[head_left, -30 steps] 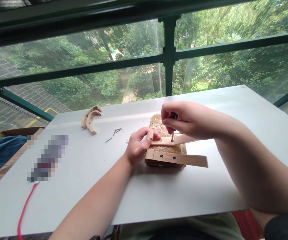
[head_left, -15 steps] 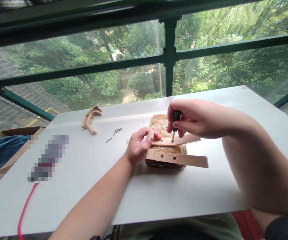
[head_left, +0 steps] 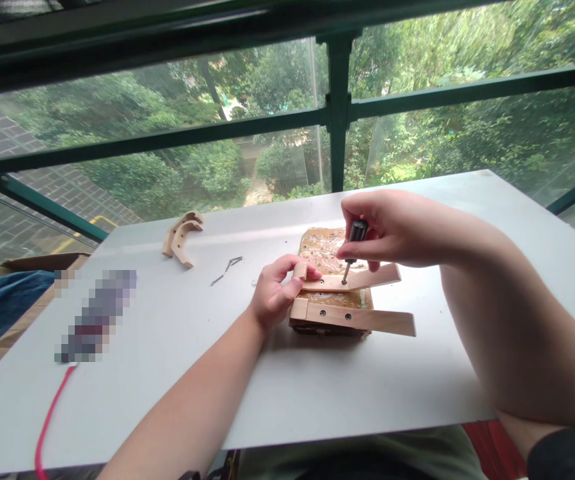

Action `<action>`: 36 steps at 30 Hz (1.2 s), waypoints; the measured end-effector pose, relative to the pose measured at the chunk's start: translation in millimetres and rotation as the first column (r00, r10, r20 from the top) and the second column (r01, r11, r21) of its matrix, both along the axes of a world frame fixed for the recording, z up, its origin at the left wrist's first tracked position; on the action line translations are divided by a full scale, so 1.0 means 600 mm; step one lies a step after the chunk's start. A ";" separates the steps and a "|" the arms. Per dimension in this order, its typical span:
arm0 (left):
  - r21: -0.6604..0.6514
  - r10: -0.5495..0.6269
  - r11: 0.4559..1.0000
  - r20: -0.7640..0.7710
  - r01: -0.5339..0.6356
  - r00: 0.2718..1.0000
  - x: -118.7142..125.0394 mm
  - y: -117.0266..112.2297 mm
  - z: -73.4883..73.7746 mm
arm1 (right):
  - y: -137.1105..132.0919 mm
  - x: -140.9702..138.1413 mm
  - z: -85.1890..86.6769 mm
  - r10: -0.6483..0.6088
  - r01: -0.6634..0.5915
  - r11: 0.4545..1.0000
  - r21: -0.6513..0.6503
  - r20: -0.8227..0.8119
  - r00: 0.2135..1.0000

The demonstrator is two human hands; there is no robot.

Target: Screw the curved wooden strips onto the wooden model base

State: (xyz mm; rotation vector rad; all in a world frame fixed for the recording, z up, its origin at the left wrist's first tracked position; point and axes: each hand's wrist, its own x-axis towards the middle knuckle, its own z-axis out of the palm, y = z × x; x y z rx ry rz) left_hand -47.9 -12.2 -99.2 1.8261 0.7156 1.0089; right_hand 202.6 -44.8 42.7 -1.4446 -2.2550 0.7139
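Note:
A screwdriver with a black handle is held in my right hand, slightly tilted. Its tip meets a screw in the far wooden piece, a pale bent strip. My left hand grips that strip's left end, thumb and fingers closed round it. The strip lies across a tape-covered block whose top is dotted with small holes. Nearer to me on the same block, a second wooden piece shows two dark screws, its right end sticking out past the block.
Two curved wooden pieces lie at the table's far left. Several long screws rest left of the block. A blurred-out object with a red cord is on the left. Beyond the white table stand green-framed windows.
My right hand has shifted slightly up and right, and the screwdriver handle leans more to the right. The tip stays at the same screw. My left hand keeps its hold.

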 end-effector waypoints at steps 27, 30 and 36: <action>-0.028 -0.010 1.000 0.020 0.010 1.000 -0.001 0.003 -0.006 | 0.018 -0.025 -0.025 -0.231 0.220 0.960 0.174 0.049 0.972; -0.025 -0.012 1.000 0.013 0.012 1.000 0.000 0.003 -0.004 | 0.013 -0.036 -0.033 -0.198 0.207 0.962 0.177 -0.070 0.978; -0.032 -0.010 0.999 -0.012 0.010 1.000 0.000 0.003 -0.003 | 0.003 -0.059 -0.042 0.105 -0.065 0.974 0.217 -0.180 0.978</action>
